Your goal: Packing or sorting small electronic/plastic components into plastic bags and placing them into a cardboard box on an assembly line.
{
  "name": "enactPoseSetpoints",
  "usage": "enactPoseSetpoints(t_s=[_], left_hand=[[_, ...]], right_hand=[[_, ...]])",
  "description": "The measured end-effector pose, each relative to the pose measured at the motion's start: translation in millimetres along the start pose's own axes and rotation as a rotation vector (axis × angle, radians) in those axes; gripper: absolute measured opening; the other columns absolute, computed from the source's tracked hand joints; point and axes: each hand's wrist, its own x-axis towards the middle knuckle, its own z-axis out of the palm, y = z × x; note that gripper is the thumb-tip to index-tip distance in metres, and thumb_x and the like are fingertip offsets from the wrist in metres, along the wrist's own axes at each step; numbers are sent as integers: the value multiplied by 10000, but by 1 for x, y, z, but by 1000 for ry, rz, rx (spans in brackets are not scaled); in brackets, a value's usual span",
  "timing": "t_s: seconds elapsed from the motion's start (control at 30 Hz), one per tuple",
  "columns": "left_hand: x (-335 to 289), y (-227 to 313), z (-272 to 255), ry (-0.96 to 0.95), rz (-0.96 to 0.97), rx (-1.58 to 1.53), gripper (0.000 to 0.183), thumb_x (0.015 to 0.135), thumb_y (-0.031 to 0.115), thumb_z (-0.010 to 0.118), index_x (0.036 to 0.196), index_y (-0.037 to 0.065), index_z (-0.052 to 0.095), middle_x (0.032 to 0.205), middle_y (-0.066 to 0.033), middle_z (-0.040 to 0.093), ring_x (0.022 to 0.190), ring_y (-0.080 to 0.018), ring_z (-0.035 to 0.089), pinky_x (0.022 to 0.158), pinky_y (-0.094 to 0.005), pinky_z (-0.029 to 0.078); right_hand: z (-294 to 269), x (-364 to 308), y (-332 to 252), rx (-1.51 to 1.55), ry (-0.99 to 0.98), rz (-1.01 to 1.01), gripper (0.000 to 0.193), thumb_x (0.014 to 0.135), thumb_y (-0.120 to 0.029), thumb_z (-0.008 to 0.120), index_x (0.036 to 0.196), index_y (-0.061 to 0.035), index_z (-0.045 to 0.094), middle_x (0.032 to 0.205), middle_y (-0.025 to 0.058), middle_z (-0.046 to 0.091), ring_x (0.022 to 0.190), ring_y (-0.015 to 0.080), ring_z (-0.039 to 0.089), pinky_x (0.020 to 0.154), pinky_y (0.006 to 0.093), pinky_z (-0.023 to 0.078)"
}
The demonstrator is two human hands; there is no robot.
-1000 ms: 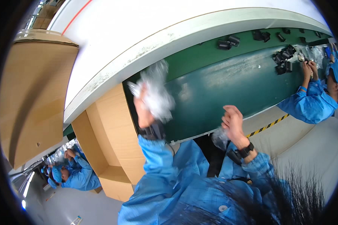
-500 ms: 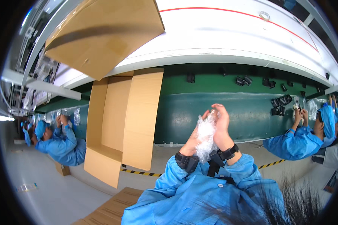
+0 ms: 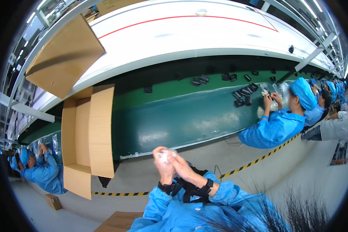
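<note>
A small wad of crumpled clear plastic film [image 3: 166,156] is squeezed between my two hands, in front of my body and just off the near edge of the green work surface. My left hand [image 3: 164,169] is closed around its left side. From the right, my right hand [image 3: 181,167] presses over it with the fingers together. Most of the film is hidden by my palms and fingers. Both my wrists wear black bands, below blue sleeves.
An open cardboard box [image 3: 82,131] stands to the left, its flaps spread. The green work surface [image 3: 174,120] bears several black parts [image 3: 241,94] at its far right. Behind runs a white shelf [image 3: 162,34]. A co-worker in blue [image 3: 274,125] sits at right, another [image 3: 46,172] at left.
My view has swung to the right. My hands have drawn back from over the green surface toward my body, and the plastic film is now squeezed into a smaller wad.
</note>
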Motion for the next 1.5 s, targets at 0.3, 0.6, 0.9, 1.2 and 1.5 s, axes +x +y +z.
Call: enactPoseSetpoints(t_s=[0.3,0.6,0.9,1.2,1.5], left_hand=[[-48,45,-75,-139,186,555,391,859,354,558,962,-23,548,995,-212,550,997,-400,507,971,-466,354],[-99,11,-249,388,377,396,455,879,363,553,998,-76,548,1045,-195,553,1064,-417,486,986,-511,349],[-138,-30,-469,535,42,-318,483,961,256,421,1352,-27,414,1313,-205,532,1178,-299,534,1025,-432,417],[-140,-70,-583,603,-314,-881,617,992,455,368,1385,-20,391,1331,-179,540,1232,-322,505,1076,-443,375],[-161,-147,-714,957,-301,-1302,623,1000,517,364,1372,20,424,1319,-169,539,1238,-331,494,1074,-456,373]], right_hand=[[48,-36,31,892,-211,582,381,990,-379,475,1206,-83,580,1114,73,658,1000,206,642,949,373,499],[213,-76,97,667,-142,659,191,870,-109,549,1023,-35,636,1011,102,673,895,207,657,808,335,550],[421,-134,180,158,-405,138,177,901,-124,489,902,-1,617,909,112,672,849,231,656,753,372,528],[533,-156,316,-281,-332,-388,326,803,-145,681,1074,-11,562,998,163,534,936,257,536,806,383,453],[620,-144,377,-678,-998,-194,346,792,-107,598,1128,-34,631,1143,248,620,1086,441,577,975,461,436]])
